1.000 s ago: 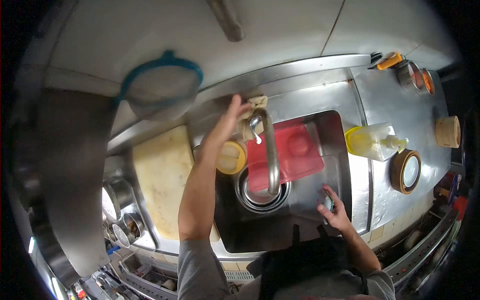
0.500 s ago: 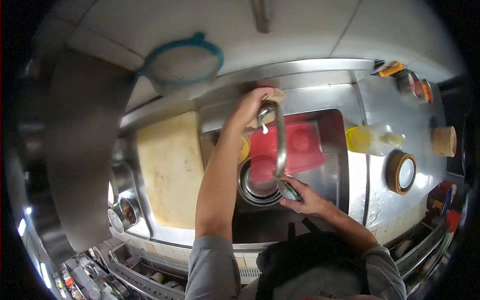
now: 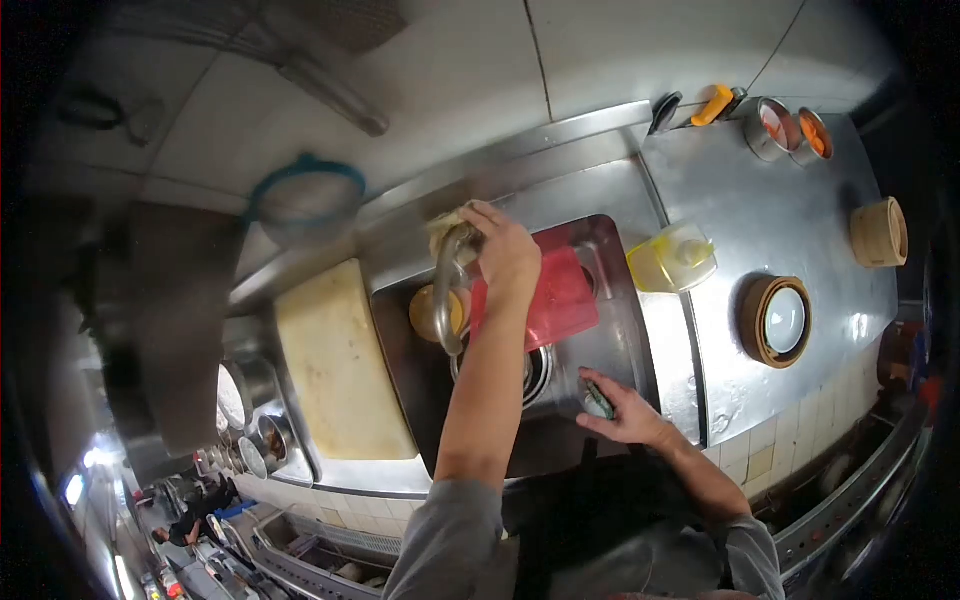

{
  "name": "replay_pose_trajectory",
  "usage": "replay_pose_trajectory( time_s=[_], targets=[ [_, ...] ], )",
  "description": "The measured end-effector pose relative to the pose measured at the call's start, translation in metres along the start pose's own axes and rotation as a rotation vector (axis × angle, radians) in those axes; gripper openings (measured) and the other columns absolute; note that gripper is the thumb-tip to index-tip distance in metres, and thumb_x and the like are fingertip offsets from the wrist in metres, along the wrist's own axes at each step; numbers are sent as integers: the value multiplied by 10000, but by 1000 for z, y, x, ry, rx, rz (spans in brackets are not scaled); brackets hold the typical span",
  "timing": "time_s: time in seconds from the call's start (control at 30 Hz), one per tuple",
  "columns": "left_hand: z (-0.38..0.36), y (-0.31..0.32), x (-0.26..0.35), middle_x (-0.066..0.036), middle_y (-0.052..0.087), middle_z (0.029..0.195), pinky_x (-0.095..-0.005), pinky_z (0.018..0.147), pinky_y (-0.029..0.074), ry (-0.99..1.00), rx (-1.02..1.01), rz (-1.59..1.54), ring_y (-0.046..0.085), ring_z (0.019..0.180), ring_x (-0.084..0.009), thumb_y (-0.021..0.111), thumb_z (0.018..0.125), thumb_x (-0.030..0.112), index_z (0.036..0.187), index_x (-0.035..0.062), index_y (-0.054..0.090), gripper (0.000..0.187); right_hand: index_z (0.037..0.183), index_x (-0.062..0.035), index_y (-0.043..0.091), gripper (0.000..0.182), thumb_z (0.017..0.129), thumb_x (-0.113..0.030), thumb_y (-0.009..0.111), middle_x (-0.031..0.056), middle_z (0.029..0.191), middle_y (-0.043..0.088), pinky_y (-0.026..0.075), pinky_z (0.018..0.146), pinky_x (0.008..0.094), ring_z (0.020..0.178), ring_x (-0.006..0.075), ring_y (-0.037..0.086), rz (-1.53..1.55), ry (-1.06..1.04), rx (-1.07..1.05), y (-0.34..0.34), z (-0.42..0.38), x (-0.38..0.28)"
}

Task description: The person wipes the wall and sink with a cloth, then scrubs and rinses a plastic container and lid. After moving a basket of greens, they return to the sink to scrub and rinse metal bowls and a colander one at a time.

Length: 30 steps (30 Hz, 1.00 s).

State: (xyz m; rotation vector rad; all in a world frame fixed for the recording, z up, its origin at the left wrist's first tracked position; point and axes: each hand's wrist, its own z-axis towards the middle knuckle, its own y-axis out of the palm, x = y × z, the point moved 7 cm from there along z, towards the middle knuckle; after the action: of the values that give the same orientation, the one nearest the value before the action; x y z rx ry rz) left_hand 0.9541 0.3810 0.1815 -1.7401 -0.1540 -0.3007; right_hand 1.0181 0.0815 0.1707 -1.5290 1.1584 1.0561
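Observation:
My left hand (image 3: 508, 255) reaches across the sink (image 3: 625, 330) to the base of the metal faucet (image 3: 443, 290), fingers bent around a tan cloth (image 3: 447, 228) that lies against the faucet. The spout curves down over the left side of the sink. Above the sink's near right part, my right hand (image 3: 632, 415) is closed on a small green and whitish thing (image 3: 598, 400), mostly covered by the fingers. Between the hands sits a red plastic tray (image 3: 560, 305) in the sink. Beneath it, round metal ware (image 3: 541, 372) shows in part, and a yellow round thing (image 3: 425, 312) lies to the left.
A cutting board (image 3: 340, 365) lies left of the sink. On the right stand a yellow-tinted plastic jug (image 3: 670, 262), a bamboo steamer (image 3: 757, 325) with a white dish, another steamer (image 3: 872, 235) and metal cups (image 3: 768, 130). A blue-rimmed strainer (image 3: 305, 200) hangs at the wall.
The view has turned and shifted. The faucet spout has swung left, away from my right hand. My left hand has moved to the faucet's right side, still with the cloth.

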Motion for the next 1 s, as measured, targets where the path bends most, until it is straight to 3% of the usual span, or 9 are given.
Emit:
replay_pose_trajectory(
  time_s=[0.13, 0.2, 0.23, 0.3, 0.4, 0.67, 0.8, 0.87, 1.0],
  targets=[
    [45, 21, -1, -353, 149, 1629, -450, 887, 595, -96, 29, 304, 665, 1124, -463, 591, 918, 100, 1547, -121, 221, 762, 1491, 10, 412, 773, 895, -306, 790, 255, 1388, 571, 453, 1078, 407, 1279, 374, 584, 38, 14, 17, -8, -7, 11],
    [53, 24, 8, -290, 484, 1494, -447, 886, 597, -21, -150, 706, 672, 1138, -431, 563, 957, 116, 1393, -64, 555, 472, 1493, 7, 413, 770, 896, -303, 788, 255, 1399, 565, 449, 1084, 407, 1290, 373, 577, 62, 24, 30, -12, -11, 21],
    [57, 23, 4, -290, 484, 1494, -447, 886, 597, -19, -150, 709, 672, 1138, -431, 563, 957, 116, 1393, -64, 555, 472, 1493, 3, 415, 766, 898, -304, 787, 253, 1403, 563, 447, 1087, 407, 1296, 374, 572, 76, 55, 42, -15, -12, 21],
    [68, 23, 8, -270, 708, 1168, -428, 885, 601, 103, -121, 604, 674, 1131, -437, 565, 955, 127, 1112, 10, 764, 279, 1493, 0, 418, 761, 901, -305, 785, 251, 1407, 561, 445, 1090, 408, 1302, 375, 568, 90, 90, 75, -22, -21, 29],
    [65, 26, 19, -160, 759, 1081, -424, 847, 613, 172, -103, 631, 720, 1058, -357, 554, 982, 153, 1087, 67, 766, 252, 1492, -5, 422, 752, 909, -317, 778, 238, 1413, 562, 432, 1102, 403, 1314, 348, 560, 104, 64, 156, -29, -30, 48],
    [27, 38, 55, -125, 745, 888, -409, 744, 618, 411, 162, 352, 746, 882, -277, 582, 915, 116, 978, 95, 742, 173, 1492, -29, 436, 729, 921, -344, 762, 221, 1378, 587, 433, 1081, 390, 1293, 296, 570, 227, 177, 127, -26, -8, 42],
    [5, 27, 60, -193, 713, 1164, -507, 963, 528, 483, 155, -64, 644, 1196, -362, 564, 975, 254, 1159, 73, 670, 279, 1492, -24, 433, 729, 917, -322, 767, 248, 1362, 587, 435, 1075, 386, 1292, 319, 575, 45, 54, 29, -32, 4, 20],
    [-17, 1, 47, -321, 531, 1409, -514, 1148, 363, 355, 565, -69, 432, 1397, -441, 591, 966, 387, 1371, -61, 524, 608, 1493, -22, 431, 730, 916, -317, 768, 251, 1373, 581, 434, 1080, 390, 1301, 323, 569, 64, 92, 61, -38, 3, 32],
    [-2, 46, 22, -431, 323, 1508, -516, 1215, 242, 115, 440, 20, 293, 1444, -532, 596, 952, 473, 1435, -196, 358, 859, 1500, 4, 421, 731, 918, -275, 766, 212, 1414, 562, 384, 1124, 370, 1353, 272, 512, 75, 130, 77, -45, -5, 43]
  ],
)
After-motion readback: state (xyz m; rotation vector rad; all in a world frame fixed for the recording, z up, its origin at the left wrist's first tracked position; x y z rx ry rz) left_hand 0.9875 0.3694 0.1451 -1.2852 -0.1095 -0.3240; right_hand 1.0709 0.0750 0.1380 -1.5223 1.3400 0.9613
